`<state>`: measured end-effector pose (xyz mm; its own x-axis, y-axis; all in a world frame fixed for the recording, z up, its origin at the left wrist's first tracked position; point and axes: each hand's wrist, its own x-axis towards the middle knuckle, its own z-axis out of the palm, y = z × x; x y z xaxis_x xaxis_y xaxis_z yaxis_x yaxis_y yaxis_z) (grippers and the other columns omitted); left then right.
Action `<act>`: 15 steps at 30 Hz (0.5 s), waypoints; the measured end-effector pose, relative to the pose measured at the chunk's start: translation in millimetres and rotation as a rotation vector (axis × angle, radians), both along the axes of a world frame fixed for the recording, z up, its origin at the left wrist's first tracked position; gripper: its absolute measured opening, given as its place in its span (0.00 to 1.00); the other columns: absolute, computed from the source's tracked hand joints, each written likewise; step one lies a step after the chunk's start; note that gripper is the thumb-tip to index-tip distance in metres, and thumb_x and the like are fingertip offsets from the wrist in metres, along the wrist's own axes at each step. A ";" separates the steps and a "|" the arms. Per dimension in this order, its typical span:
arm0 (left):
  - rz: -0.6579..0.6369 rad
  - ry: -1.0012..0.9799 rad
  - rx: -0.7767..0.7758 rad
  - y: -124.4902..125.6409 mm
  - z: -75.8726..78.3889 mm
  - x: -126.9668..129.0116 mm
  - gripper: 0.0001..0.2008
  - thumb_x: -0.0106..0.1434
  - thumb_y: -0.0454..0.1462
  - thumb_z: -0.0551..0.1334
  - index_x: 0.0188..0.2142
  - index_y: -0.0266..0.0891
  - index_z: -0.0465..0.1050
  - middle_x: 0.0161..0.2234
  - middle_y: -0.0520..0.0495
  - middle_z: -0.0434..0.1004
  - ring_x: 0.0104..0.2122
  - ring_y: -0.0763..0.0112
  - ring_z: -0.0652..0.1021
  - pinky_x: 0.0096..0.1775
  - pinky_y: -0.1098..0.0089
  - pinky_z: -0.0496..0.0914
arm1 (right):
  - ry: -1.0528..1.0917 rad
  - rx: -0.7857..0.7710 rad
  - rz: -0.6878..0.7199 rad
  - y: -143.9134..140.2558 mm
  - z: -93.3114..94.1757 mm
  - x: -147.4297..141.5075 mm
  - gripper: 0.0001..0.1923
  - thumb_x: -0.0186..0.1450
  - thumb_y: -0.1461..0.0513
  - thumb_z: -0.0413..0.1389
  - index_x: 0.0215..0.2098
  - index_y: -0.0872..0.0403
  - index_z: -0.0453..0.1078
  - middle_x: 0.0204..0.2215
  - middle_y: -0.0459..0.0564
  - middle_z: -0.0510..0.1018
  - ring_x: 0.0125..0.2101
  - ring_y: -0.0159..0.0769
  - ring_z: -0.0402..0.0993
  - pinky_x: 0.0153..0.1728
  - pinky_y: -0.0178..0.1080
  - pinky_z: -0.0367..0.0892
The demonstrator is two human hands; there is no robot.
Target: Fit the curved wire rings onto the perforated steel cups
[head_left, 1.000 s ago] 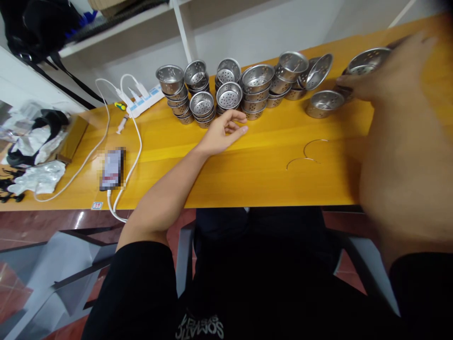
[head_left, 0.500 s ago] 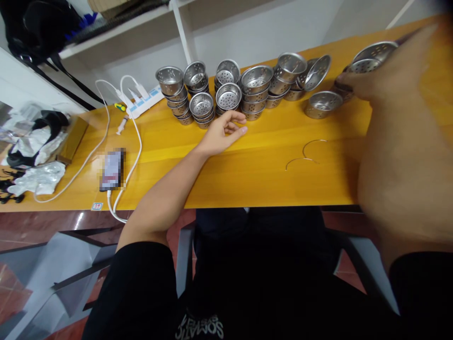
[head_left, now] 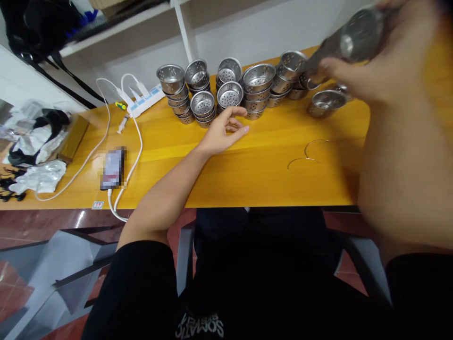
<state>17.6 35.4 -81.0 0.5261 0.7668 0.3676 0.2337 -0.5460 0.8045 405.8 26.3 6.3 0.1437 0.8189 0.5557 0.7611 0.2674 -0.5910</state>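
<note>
Obs.: the person's right hand (head_left: pixel 375 71) is lifting a perforated stainless-steel strainer cup (head_left: pixel 357 33) clear of the yellow wooden tabletop (head_left: pixel 247 174), up at about 1 o'clock from the seat. The fingers are closing round the cup's side; the picture is motion-blurred there, so the exact finger placement is not readable. The cup is tilting, and its mouth is not clearly readable through the blur.

The left hand (head_left: pixel 222 130) is resting palm-down on the tabletop at 12 o'clock, fingers loosely curled, holding nothing, just in front of the stacks of matching perforated steel cups (head_left: pixel 226 89).

Two thin curved wire bails (head_left: pixel 307 153) are lying on the board between 12 and 1 o'clock, apart from both hands. A single loose steel cup (head_left: pixel 325 101) is sitting beyond them.

At 10 o'clock: a smartphone (head_left: pixel 112 168) on a white charging cable (head_left: pixel 132 160), running to a white power strip (head_left: pixel 143 100).

Judgement: the carry is likely going best with a firm pinch on the rim, the cup held level, and its path kept above the nearer stacks so that nothing is getting knocked over.
</note>
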 end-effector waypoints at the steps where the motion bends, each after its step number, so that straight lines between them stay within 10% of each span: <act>1: 0.004 -0.002 0.014 0.8 -0.8 -0.3 0.28 0.77 0.46 0.77 0.71 0.47 0.75 0.77 0.36 0.82 0.58 0.64 0.91 0.62 0.61 0.89 | -0.028 0.082 0.116 -3.4 1.1 -11.9 0.62 0.56 0.21 0.73 0.70 0.52 0.71 0.69 0.68 0.79 0.71 0.65 0.78 0.77 0.61 0.72; 7: -0.003 0.063 0.069 1.5 -3.5 0.3 0.47 0.71 0.53 0.85 0.81 0.55 0.68 0.84 0.37 0.74 0.74 0.50 0.87 0.68 0.51 0.89 | -0.112 -0.173 0.565 -42.2 -5.3 -91.1 0.55 0.66 0.19 0.69 0.81 0.30 0.67 0.77 0.54 0.79 0.73 0.65 0.79 0.78 0.69 0.75; 12: -0.103 0.094 0.076 3.6 -8.8 0.6 0.50 0.71 0.56 0.85 0.82 0.50 0.65 0.78 0.37 0.80 0.76 0.46 0.86 0.74 0.47 0.86 | -0.182 -0.322 0.596 -53.6 -9.7 -114.4 0.65 0.63 0.13 0.60 0.90 0.06 0.41 0.83 0.33 0.75 0.79 0.68 0.72 0.75 0.79 0.75; 15: -0.079 0.095 0.101 6.0 -11.3 -0.3 0.50 0.72 0.50 0.83 0.84 0.50 0.62 0.80 0.36 0.77 0.79 0.46 0.84 0.78 0.46 0.83 | -0.114 -0.259 0.570 -49.7 -4.8 -101.6 0.58 0.68 0.17 0.62 0.89 0.15 0.51 0.84 0.39 0.74 0.77 0.64 0.75 0.78 0.73 0.75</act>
<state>17.3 41.4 -92.4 0.6193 0.6836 0.3863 0.2597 -0.6426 0.7208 304.2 -23.5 1.5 -0.4026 0.8592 0.3158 0.6035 0.5085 -0.6142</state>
